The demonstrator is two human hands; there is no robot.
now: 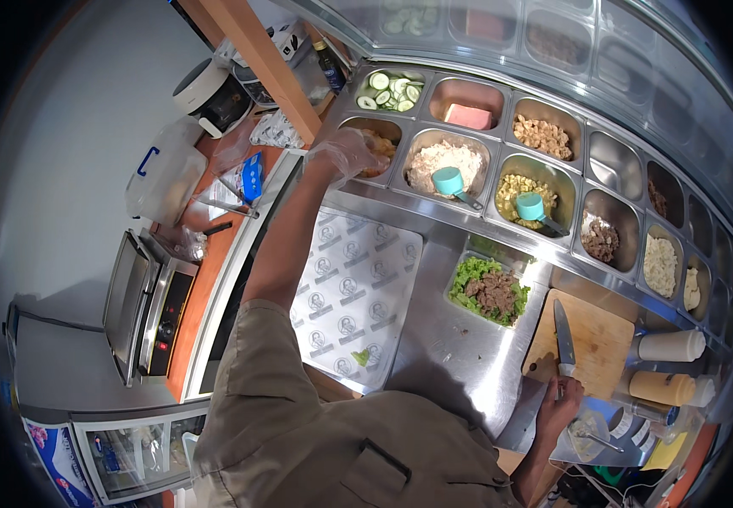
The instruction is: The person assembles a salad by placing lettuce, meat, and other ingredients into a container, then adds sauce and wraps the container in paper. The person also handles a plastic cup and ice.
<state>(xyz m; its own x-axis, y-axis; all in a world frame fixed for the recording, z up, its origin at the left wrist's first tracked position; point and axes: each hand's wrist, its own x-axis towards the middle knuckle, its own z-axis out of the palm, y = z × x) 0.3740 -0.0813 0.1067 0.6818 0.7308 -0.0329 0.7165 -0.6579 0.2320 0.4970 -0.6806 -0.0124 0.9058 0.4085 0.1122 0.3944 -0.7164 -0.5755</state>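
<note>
Reaching over the printed paper (345, 288), the left hand (351, 158), in a clear plastic glove, is inside the metal pan (373, 124) at the near left corner of the rack, at the orange-yellow food (381, 145). The step in hand looks like picking up a portion of that food; the next move seems to call for gathering it in the fingers and raising it clear of the rim. Whether those fingers are pinched on any of it I cannot tell, as the glove blurs them. Far apart from it, the bare right hand (559, 405) appears curled round the handle of the knife (564, 334), whose blade lies on the wooden board (591, 326). Between the two hands, on the steel table (442, 360), sits the clear tray (486, 246) of green lettuce (470, 273) and brown meat (495, 294), touched by neither, closer to the right hand.
</note>
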